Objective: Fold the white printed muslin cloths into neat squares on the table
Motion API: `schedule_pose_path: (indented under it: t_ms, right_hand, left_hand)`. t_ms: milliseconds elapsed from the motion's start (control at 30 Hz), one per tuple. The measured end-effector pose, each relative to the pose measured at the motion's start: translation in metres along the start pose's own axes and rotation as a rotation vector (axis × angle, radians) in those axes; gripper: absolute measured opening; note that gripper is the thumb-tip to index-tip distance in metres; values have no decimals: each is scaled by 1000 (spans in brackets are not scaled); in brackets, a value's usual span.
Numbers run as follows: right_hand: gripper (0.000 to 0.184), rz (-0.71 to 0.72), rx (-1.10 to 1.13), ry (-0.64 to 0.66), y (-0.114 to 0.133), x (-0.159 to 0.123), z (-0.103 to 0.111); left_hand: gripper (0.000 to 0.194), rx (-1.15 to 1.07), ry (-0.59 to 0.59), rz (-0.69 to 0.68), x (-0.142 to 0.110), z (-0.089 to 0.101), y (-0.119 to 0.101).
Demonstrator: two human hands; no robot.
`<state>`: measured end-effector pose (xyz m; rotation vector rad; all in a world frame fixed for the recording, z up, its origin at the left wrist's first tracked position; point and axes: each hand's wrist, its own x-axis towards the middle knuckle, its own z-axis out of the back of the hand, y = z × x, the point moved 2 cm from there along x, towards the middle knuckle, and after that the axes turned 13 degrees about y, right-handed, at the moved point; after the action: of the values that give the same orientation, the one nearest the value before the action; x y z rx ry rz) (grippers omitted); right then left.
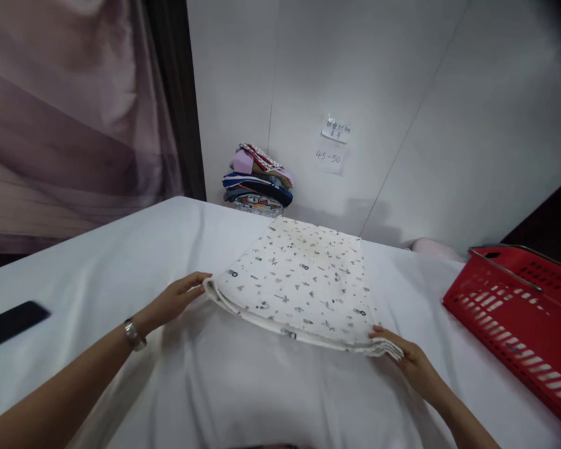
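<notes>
A white cloth (299, 274) with a small dark print lies folded in layers on the white-covered surface, its far end near the wall. My left hand (180, 296) pinches the near left corner between thumb and fingers, a silver band on the wrist. At the near right corner, my right hand (409, 358) grips the stacked layers, fingers on top and thumb side partly hidden. Between the two hands the near edge sags slightly and looks lifted off the surface. I cannot make out what kind of cloth item it is.
A stack of folded clothes (258, 181) stands at the back against the wall. To the right is a red plastic basket (518, 312) with a metal handle. A dark flat object (14, 324) lies at left. Paper notes (331, 144) hang on the wall; a curtain (75, 125) hangs at left.
</notes>
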<state>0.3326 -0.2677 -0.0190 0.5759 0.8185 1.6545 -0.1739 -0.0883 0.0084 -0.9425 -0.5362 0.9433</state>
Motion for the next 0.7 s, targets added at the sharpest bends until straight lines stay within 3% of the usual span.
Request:
schedule_pose_path:
  t_ms: [100,267,433,567,700]
  right_hand:
    - [33,40,-16,29,-4,-10,-12]
    - [31,71,2,-11,-10,-27,-25]
    - [28,157,-142,5,-20,-36,-37]
    - [37,165,-255,38,-17,-44,-41]
    - [46,84,-290,122,6,-54,-39]
  left_hand:
    - [47,-28,74,47,-11,-8,12]
    - [51,-129,-4,73,-33,-23,18]
    - [37,-137,-6,98,-46,-36,14]
    - [27,66,64,88,-58,-37,3]
    - [44,460,103,-20,-71,-45,-15]
